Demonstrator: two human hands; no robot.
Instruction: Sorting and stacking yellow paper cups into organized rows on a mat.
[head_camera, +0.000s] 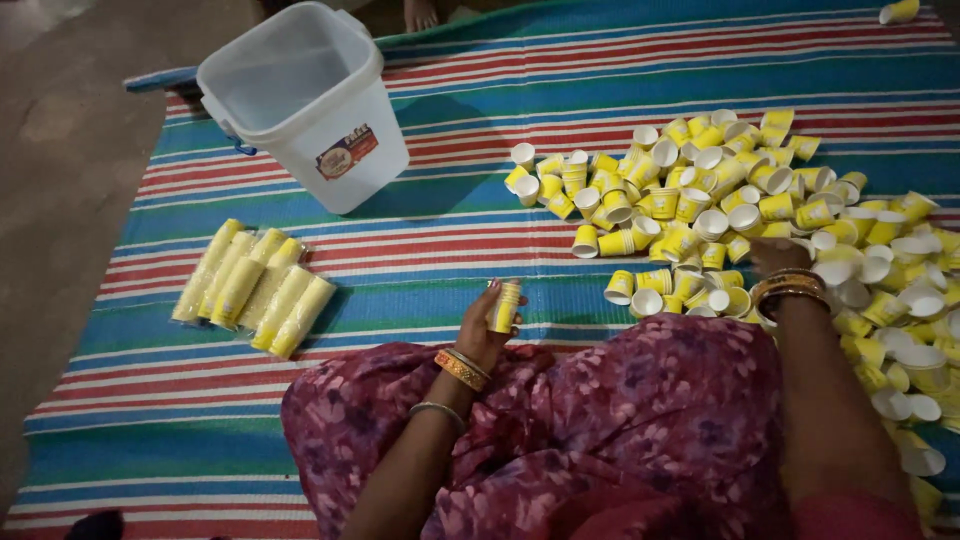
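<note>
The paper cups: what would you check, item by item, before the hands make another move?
1. Left hand grips a small stack of cups: ok.
2. Right hand reaches the loose cup pile: ok.
3. Right hand has a cup pinched: cannot tell, fingers are hidden among the cups.
4. White bucket stands upright and open: ok.
5. Wrapped cup sleeves lie together on the striped mat: ok.
6. Loose cups all facing one way: not ok, they lie in every direction.

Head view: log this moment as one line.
left hand: holds cup stack | right hand: in loose cups | wrapped stacks, bucket on mat
</note>
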